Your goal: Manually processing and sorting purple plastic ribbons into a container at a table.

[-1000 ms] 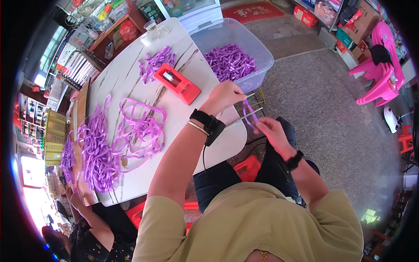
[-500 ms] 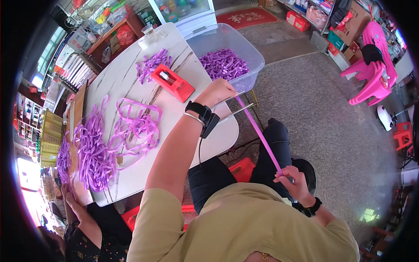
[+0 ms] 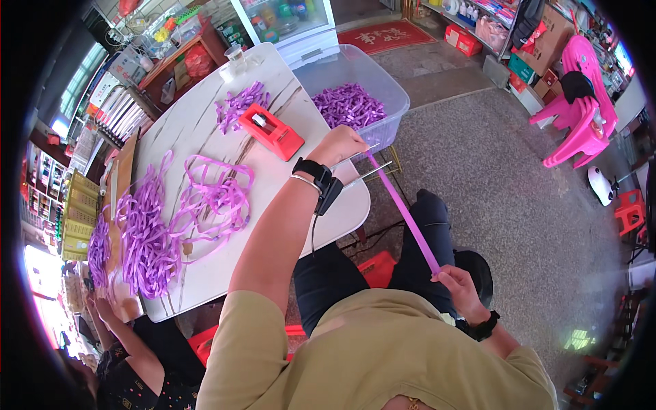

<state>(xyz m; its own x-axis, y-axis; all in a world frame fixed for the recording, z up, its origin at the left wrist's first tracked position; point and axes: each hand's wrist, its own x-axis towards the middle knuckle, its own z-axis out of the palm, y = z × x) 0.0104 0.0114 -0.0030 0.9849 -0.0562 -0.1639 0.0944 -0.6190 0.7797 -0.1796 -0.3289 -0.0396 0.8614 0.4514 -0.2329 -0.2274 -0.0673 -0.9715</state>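
Note:
A purple ribbon (image 3: 408,217) runs taut and slanting between my two hands, past two thin metal rods (image 3: 369,174) that stick out over the table's right edge. At its upper end my left hand (image 3: 343,145) is closed beside the far rod, fingers pinched on the ribbon; the fingertips are partly hidden. The lower end is pinched between thumb and fingers of my right hand (image 3: 459,288), above my right thigh. On the table beside my left wrist lies a red tape dispenser (image 3: 272,132).
On the marbled table (image 3: 273,205) lie a loose ribbon tangle (image 3: 213,198), a thick ribbon heap (image 3: 147,246) and a small pile of ribbon pieces (image 3: 240,106). A clear plastic bin (image 3: 393,96) holds many purple pieces. A co-worker's hand (image 3: 102,311) is at lower left. A pink chair (image 3: 581,102) stands right.
The fingers of my right hand have closed in more on the ribbon's lower end, the hand moving slightly. My left hand has barely moved. The co-worker's hands have shifted a little.

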